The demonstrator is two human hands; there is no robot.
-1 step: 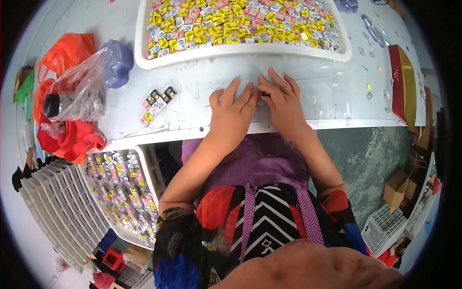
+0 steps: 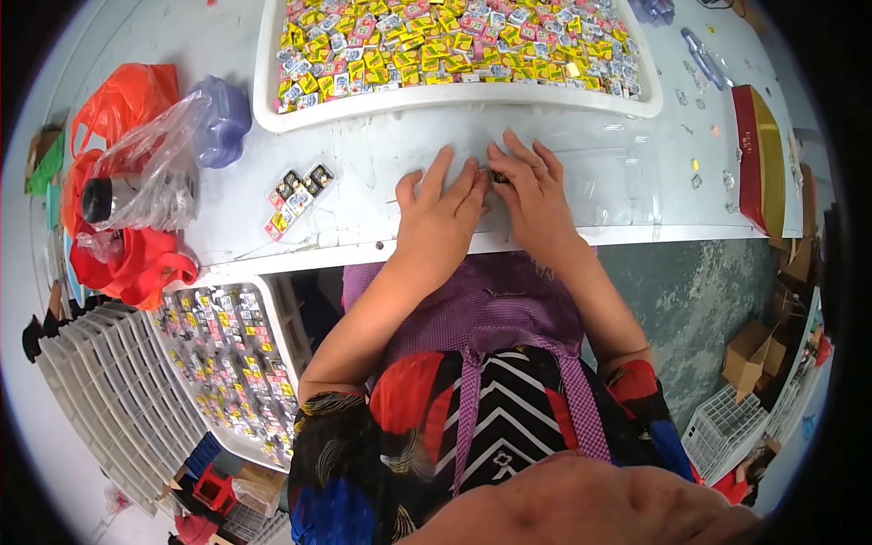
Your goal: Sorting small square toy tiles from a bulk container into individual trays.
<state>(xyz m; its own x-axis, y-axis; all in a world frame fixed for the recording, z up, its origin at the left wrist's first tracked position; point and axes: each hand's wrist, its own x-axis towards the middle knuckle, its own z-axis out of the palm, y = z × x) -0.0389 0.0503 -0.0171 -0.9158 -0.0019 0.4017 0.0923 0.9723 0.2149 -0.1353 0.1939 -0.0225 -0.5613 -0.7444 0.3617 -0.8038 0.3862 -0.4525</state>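
Near the white tray (image 2: pixel 459 96), the right hand (image 2: pixel 538 198) pinches a small dark piece (image 2: pixel 499 177); I can't tell whether the left hand (image 2: pixel 432 218) grips it too.

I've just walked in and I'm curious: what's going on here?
Someone in a purple apron is working by hand at a pale table. Their left grip and right grip come together at a tiny dark piece, too covered to identify. Just beyond them is a big white tray full of small yellow, pink and white printed blocks. A small group of similar blocks, some black, lies to their left.
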